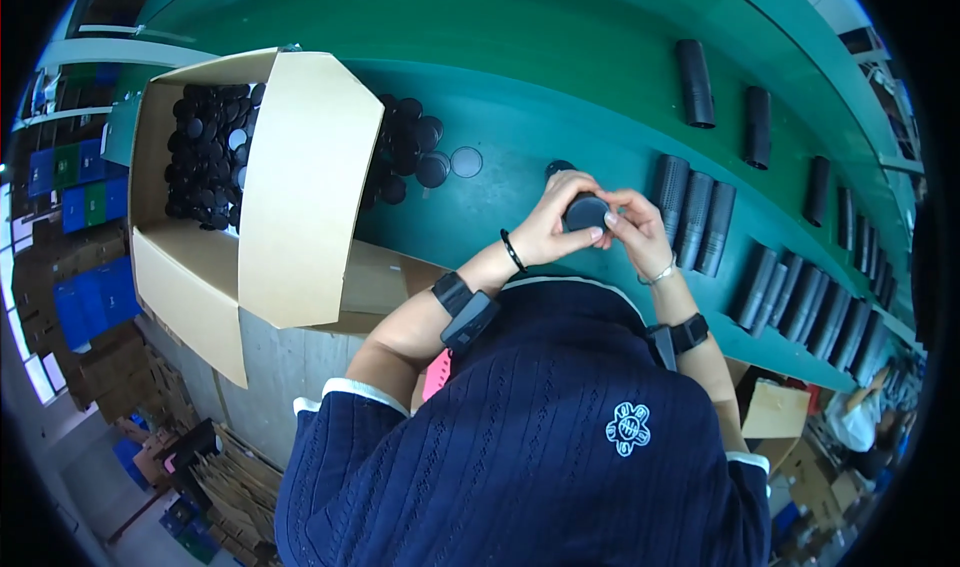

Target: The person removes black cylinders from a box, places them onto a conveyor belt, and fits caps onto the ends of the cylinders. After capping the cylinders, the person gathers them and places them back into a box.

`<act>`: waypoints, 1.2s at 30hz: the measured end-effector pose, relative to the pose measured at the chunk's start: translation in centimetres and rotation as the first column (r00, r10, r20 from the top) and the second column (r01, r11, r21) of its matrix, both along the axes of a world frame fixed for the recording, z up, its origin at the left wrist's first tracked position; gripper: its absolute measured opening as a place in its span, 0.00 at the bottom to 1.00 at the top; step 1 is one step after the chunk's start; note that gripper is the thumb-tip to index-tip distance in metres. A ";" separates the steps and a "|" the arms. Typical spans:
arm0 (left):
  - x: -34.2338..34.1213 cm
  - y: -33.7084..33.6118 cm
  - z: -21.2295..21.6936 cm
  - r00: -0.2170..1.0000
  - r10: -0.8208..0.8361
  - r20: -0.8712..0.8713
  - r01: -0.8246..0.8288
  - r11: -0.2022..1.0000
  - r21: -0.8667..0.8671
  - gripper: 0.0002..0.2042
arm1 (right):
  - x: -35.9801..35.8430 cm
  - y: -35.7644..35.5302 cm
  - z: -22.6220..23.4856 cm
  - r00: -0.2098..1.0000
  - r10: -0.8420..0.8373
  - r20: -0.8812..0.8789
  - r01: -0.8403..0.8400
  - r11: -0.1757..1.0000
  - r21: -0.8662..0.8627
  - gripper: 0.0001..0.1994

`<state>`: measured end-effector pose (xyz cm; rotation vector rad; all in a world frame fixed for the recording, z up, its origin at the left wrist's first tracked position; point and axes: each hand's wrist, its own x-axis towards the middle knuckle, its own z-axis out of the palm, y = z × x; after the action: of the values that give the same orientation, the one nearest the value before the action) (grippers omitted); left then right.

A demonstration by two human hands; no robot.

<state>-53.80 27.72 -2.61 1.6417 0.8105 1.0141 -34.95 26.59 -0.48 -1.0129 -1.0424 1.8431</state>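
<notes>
The left hand (552,225) and the right hand (641,231) together hold one round black piece (587,214), slightly right of the frame's middle; black tubes (694,217) are on the green table (500,117), farther right.

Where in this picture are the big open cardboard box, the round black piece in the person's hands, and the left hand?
Cardboard box (308,192): head view, on its pale flap.
Round black piece (585,213): head view, on its flat face.
Left hand (547,224): head view, on its back.

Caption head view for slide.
Left hand and right hand hold a dark round-faced piece beside black ribbed cylinders on a green workbench.
</notes>
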 end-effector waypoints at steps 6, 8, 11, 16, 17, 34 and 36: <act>0.1 -1.6 0.0 0.993 -0.069 -0.097 0.076 0.995 0.067 0.24 | 1.6 -1.9 -1.5 0.997 -0.013 -0.077 0.009 0.999 -0.052 0.11; 0.0 -1.6 0.0 0.992 -0.073 -0.106 0.080 0.994 0.069 0.23 | 1.3 -1.8 -1.7 0.998 -0.007 -0.055 0.004 0.999 -0.038 0.11; 0.2 -1.0 0.5 0.991 -0.110 -0.081 0.117 0.989 0.086 0.23 | 2.2 -1.7 -1.5 1.000 0.026 0.000 -0.026 0.999 0.025 0.14; -0.4 2.2 1.0 0.910 0.195 0.366 0.018 0.864 -0.503 0.21 | 0.2 1.9 -0.3 0.954 0.075 0.292 -0.161 0.945 0.283 0.39; -0.4 3.4 1.5 0.771 0.338 0.539 0.128 0.748 -0.652 0.20 | 0.0 2.7 -0.6 0.859 0.098 0.503 -0.320 0.869 0.378 0.47; 0.3 9.5 -7.3 0.756 0.653 0.051 -0.296 0.409 -0.863 0.31 | -3.7 4.5 -8.1 0.801 -0.056 0.597 -0.108 0.966 0.235 0.58; -0.3 10.1 -8.6 0.784 0.613 0.103 -0.260 0.473 -0.842 0.26 | -4.3 5.1 -9.3 0.866 -0.053 0.498 -0.094 0.959 0.266 0.60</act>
<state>-54.10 37.86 -11.22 0.3919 1.2202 1.0536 -39.27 31.71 -9.75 -1.3408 -1.5793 1.4104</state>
